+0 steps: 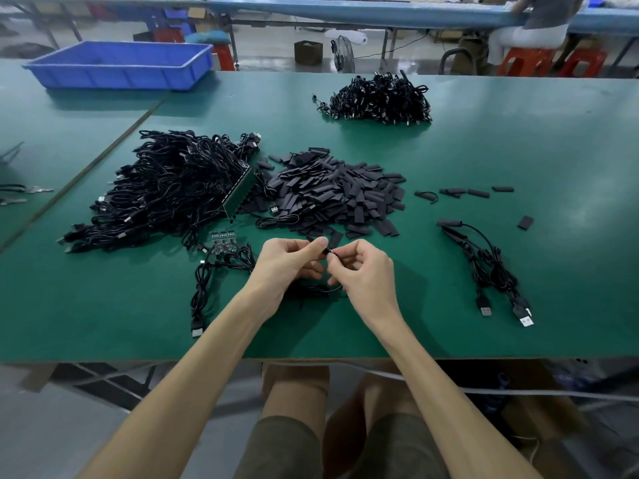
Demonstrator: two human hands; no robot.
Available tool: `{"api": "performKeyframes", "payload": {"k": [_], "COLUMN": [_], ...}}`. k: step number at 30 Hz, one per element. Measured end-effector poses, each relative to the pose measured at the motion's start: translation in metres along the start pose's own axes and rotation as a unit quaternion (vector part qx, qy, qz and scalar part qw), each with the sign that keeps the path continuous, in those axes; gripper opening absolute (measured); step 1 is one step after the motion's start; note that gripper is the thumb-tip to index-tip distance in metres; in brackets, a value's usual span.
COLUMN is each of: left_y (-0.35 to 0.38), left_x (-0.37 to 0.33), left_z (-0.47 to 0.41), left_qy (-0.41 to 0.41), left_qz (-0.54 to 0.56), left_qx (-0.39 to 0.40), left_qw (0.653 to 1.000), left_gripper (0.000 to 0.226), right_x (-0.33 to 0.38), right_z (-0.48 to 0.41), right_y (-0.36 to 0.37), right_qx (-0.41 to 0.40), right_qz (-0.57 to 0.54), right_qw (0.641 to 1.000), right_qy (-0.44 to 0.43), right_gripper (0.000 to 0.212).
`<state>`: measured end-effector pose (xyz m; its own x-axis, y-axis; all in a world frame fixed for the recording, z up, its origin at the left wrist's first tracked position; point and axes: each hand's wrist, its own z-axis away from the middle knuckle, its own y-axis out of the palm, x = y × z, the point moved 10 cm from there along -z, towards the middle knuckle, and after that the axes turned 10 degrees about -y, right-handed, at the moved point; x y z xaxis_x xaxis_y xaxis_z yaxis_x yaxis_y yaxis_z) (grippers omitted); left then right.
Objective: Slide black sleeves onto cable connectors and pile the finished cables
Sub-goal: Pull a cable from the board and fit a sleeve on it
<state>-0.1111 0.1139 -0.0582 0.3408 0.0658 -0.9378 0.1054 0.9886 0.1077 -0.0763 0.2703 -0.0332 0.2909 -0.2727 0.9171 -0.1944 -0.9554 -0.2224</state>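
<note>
- Green-topped desk (536,143), second one adjoining at left.
- Blue plastic bin (117,65) at far left.
- Long blue bench (345,10) behind, red stools (525,60) beside.
- Grey floor (269,43), cardboard box (308,51) on it.

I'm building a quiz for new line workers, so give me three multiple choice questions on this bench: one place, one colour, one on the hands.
1. Where is the blue plastic tray?
A) far left of the work table
B) near right corner
C) on the floor

2. What colour is the work table's top?
A) red
B) green
C) white

3. What are the left hand and right hand doing?
A) lying flat
B) hanging idle
C) pinching a black cable end

Answers: A, it stands far left; B, the top is green; C, both hands' fingers meet on it.
</note>
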Motion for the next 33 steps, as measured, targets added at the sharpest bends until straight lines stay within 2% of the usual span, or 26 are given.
{"api": "performKeyframes", "payload": {"k": [6,11,19,33], "left_y": [0.001,-0.008,-0.005,-0.001], "left_x": [0.0,0.004,0.002,-0.001], "left_z": [0.0,0.0,0.003,0.004], "left_qy": [0.008,0.011,0.023,0.04], "left_qz": [0.019,0.081,0.097,0.078], "left_qx": [0.02,-0.007,0.017,0.046], "left_qw": [1.0,0.997,0.995,0.995], "left_gripper": [0.03,0.027,0.034,0.025], "right_x": [0.004,0.004,-0.009,-0.01], "right_z": [0.0,0.0,-0.001,-0.003], "right_y": [0.0,0.006,0.004,0.004], "right_qx": [0.005,0.02,0.018,0.025], "right_qz": [-0.038,-0.112,-0.105,-0.113], "right_qw": [0.999,0.993,0.994,0.993], "right_qy": [-0.018,-0.005,0.021,0.021], "right_gripper": [0.008,0.008,0.002,0.005]}}
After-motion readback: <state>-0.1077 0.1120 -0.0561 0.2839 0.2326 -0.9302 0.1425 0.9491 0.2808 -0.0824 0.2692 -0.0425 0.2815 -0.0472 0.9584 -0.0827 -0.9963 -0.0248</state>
